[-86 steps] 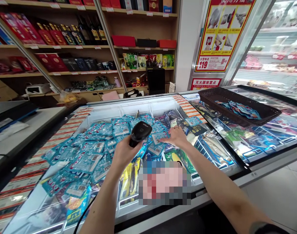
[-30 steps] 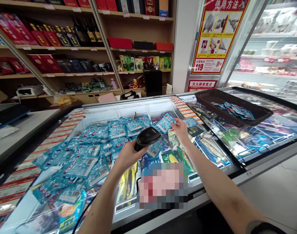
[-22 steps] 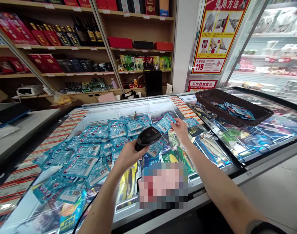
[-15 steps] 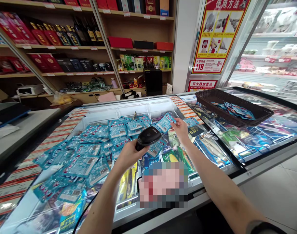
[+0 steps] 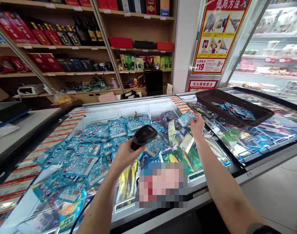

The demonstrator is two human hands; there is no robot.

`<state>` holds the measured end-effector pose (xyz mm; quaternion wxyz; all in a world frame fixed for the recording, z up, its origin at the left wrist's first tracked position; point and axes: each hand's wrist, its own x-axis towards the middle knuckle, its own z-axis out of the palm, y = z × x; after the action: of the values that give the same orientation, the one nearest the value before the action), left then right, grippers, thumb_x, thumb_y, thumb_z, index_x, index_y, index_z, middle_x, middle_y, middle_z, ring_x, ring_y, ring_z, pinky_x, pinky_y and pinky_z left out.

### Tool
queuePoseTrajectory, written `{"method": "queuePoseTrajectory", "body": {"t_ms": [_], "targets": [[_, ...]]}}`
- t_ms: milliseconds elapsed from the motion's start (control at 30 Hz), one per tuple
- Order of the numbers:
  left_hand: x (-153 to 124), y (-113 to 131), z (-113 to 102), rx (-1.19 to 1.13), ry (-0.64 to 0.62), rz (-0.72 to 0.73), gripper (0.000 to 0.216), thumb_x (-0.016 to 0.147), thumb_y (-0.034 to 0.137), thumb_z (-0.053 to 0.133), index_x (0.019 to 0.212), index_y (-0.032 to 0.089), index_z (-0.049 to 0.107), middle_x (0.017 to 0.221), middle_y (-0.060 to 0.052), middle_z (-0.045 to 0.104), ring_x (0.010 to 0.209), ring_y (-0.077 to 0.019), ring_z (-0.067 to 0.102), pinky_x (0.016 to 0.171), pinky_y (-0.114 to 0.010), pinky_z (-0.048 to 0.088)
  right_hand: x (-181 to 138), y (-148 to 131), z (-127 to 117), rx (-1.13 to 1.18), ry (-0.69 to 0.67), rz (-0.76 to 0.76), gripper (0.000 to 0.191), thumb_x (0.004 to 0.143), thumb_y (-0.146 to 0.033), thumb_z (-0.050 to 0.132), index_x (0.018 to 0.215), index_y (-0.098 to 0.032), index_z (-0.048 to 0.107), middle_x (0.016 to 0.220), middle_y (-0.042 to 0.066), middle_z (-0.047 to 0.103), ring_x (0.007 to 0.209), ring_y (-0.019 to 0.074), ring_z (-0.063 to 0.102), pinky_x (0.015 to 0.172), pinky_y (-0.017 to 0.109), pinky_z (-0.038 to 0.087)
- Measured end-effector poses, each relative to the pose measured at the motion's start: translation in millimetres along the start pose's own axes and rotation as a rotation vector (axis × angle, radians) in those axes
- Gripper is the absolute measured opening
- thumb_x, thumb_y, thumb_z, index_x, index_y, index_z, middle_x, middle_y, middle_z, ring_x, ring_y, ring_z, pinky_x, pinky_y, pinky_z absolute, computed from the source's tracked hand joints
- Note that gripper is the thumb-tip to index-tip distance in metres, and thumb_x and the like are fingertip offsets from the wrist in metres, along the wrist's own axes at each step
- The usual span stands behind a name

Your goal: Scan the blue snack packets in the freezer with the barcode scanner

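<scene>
My left hand (image 5: pixel 127 154) is wrapped round a black barcode scanner (image 5: pixel 145 135), held over the freezer's glass top with its head tilted right. Between the fingertips of my right hand (image 5: pixel 197 125) is a blue snack packet (image 5: pixel 186 118), pinched by its right edge above the right part of the open-looking freezer section. A loose heap of similar blue packets (image 5: pixel 89 149) spreads across the glass at the left and middle, many showing barcodes. Further right, a dark brown woven basket (image 5: pixel 204 95) has several blue packets (image 5: pixel 233 110) lying in it.
The chest freezer's front edge (image 5: pixel 250 175) runs below my forearms. Wrapped ice creams (image 5: pixel 171 135) show inside it. A black cable (image 5: pixel 81 214) hangs beside my left arm. Behind stand shelves with boxes and bottles; a grey counter (image 5: pixel 28 126) is at the left.
My right hand has moved right with the blue packet, away from the scanner. My left hand and the scanner have shifted slightly left and down.
</scene>
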<state>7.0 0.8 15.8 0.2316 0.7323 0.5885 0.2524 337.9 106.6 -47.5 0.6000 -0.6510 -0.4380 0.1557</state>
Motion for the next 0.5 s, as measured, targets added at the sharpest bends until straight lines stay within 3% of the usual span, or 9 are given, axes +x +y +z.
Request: {"method": "queuePoseTrajectory", "body": {"t_ms": [167,367,433,500], "targets": [[-0.4,-2.9,-2.2,0.045,0.107,-0.038,0.041,0.075,0.054,0.052,0.085,0.016,0.062,0.061,-0.003,0.067,0.058,-0.0206,0.062,0.052,-0.025,0.038,8.2,11.8,-15.1,-0.394,0.129,0.02,0.038,0.08,-0.029,0.045,0.113,-0.012,0.055,0.085,0.012,0.063,0.08,0.0254,0.058,0.076,0.038,0.043],[-1.1,-4.9,-1.3,0.089,0.138,-0.029,0.04,0.076,0.053,0.05,0.086,0.017,0.062,0.065,-0.006,0.067,0.063,-0.0233,0.064,0.053,-0.025,0.038,-0.3,4.2,-18.9,-0.658,0.239,-0.083,0.04,0.078,-0.025,0.049,0.116,-0.013,0.056,0.116,0.019,0.053,0.109,0.0323,0.044,0.086,0.043,0.035],[-0.9,-6.0,-1.1,0.117,0.15,-0.026,0.04,0.076,0.053,0.049,0.086,0.017,0.063,0.067,-0.007,0.068,0.064,-0.0233,0.064,0.053,-0.025,0.037,-5.8,-6.7,-14.1,-0.666,0.171,-0.178,0.036,0.08,-0.029,0.05,0.111,-0.014,0.059,0.111,0.018,0.055,0.106,0.0313,0.045,0.087,0.043,0.035],[-0.5,-7.5,-1.1,0.148,0.169,-0.018,0.041,0.076,0.053,0.049,0.088,0.017,0.063,0.07,-0.008,0.068,0.064,-0.0232,0.063,0.052,-0.025,0.036,-16.0,-20.3,-4.4,-0.608,-0.04,-0.276,0.032,0.083,-0.037,0.049,0.101,-0.016,0.065,0.093,0.014,0.061,0.093,0.0276,0.053,0.085,0.041,0.037]]}}
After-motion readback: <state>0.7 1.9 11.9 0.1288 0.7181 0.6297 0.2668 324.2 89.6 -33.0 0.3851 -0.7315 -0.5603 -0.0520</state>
